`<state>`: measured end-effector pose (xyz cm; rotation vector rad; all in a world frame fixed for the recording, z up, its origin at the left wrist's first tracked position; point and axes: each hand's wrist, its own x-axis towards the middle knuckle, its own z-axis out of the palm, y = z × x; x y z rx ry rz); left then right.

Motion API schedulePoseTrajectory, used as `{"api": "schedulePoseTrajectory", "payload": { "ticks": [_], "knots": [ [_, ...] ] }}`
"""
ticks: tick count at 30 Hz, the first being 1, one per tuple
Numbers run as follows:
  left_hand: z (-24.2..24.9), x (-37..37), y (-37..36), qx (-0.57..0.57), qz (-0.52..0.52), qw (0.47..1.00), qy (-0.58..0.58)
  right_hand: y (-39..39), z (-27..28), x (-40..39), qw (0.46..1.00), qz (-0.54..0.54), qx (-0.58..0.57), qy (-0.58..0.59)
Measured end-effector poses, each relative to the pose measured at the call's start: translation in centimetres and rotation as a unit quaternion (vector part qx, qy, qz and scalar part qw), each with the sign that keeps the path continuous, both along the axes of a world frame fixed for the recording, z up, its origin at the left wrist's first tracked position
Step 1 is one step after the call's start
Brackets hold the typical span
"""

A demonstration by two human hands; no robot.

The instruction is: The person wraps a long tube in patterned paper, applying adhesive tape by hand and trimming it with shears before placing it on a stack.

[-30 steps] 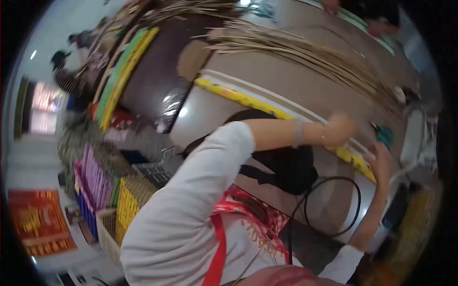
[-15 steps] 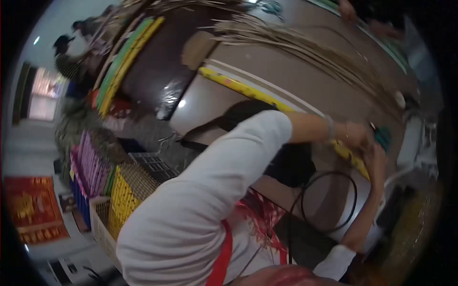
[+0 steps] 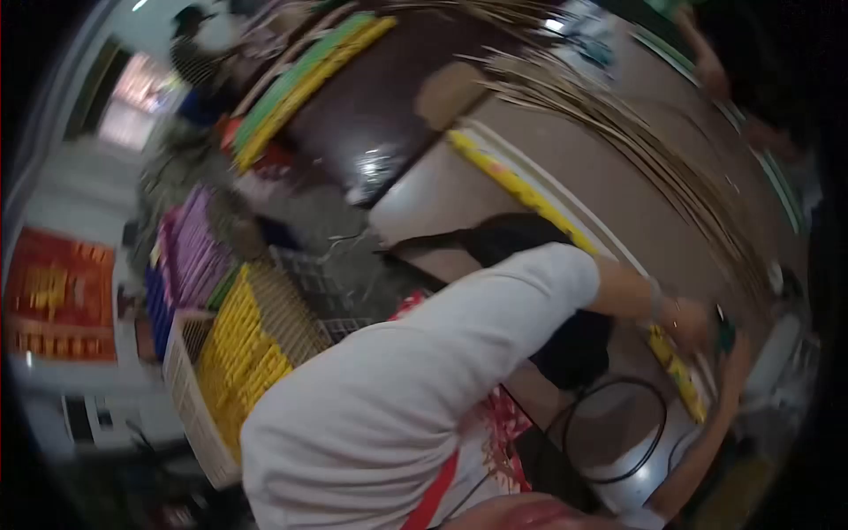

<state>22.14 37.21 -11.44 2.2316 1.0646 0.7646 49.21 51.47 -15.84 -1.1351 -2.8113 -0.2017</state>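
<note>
My left hand (image 3: 691, 323), with a band at the wrist, is over the right part of a long yellow patterned strip (image 3: 517, 183) on the table. Its fingers are smeared by motion. Close beside it, my right hand (image 3: 735, 355) reaches up from the lower right, its fingers blurred too. A teal-handled tool (image 3: 726, 334) with a dark tip shows between the two hands. Next to the yellow strip runs a thin white strip (image 3: 565, 196). Part of the strip is hidden behind my left forearm.
A bundle of thin tan sticks (image 3: 636, 132) lies farther across the table. Nearer are a black bag-like thing (image 3: 570, 353) and a looped black cable (image 3: 664, 424). A crate (image 3: 190, 415) of yellow pieces stands at left. Another person's arm (image 3: 707, 66) shows at the upper right.
The view has swung, so most things sit lower and farther right. My hands, close together at the strip before, are slightly apart, with the teal-handled tool now between them.
</note>
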Motion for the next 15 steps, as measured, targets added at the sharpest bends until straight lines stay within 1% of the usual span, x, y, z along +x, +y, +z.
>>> {"api": "schedulePoseTrajectory", "payload": {
  "ticks": [1,2,3,4,5,6,7,8,9,10,11,12,14,15],
  "knots": [
    [-1.0,1.3,1.8,-0.124,0.028,0.984,0.126,2.2,-1.2,1.0,0.999,0.041,-0.002,0.020],
    [-2.6,2.4,2.7,-0.089,0.056,0.985,0.133,1.1,1.7,-1.5,0.996,-0.003,-0.074,-0.042],
    [-6.4,4.1,4.5,0.032,0.048,0.997,0.053,-2.2,5.6,-4.8,0.991,-0.048,-0.119,-0.033],
    [-4.9,3.9,4.2,-0.081,0.074,0.985,0.130,-1.1,4.7,-3.8,0.997,-0.012,-0.063,-0.048],
    [-2.7,4.4,3.6,-0.195,0.090,0.957,0.193,-0.4,3.8,-2.0,0.997,0.015,-0.007,-0.070],
    [-1.6,4.1,2.8,-0.195,0.095,0.958,0.190,-0.3,3.7,-2.4,0.997,0.019,-0.005,-0.072],
    [-0.8,3.4,2.1,-0.177,0.086,0.965,0.173,-0.9,3.7,-3.0,0.999,0.007,-0.004,-0.037],
    [-0.8,3.2,2.1,-0.160,0.075,0.972,0.155,-1.7,4.0,-3.6,1.000,-0.007,-0.005,-0.001],
    [-1.0,3.5,2.1,-0.160,0.074,0.972,0.156,-2.5,4.6,-4.0,1.000,-0.008,-0.005,0.000],
    [-2.2,4.4,2.7,-0.154,0.115,0.967,0.168,-3.8,5.9,-4.6,0.997,-0.023,-0.078,0.012],
    [-2.9,4.7,3.1,-0.149,0.156,0.960,0.181,-5.7,7.6,-5.5,0.987,-0.037,-0.152,0.025],
    [-3.0,4.4,3.4,-0.148,0.155,0.959,0.185,-11.1,12.7,-10.3,0.987,-0.038,-0.152,0.029],
    [-2.5,3.8,3.6,-0.110,0.037,0.972,0.203,-21.7,21.2,-14.8,0.953,-0.083,-0.277,0.091],
    [-2.3,3.5,3.6,-0.109,0.037,0.972,0.203,-21.9,20.8,-14.5,0.953,-0.084,-0.276,0.091]
  ]
}}
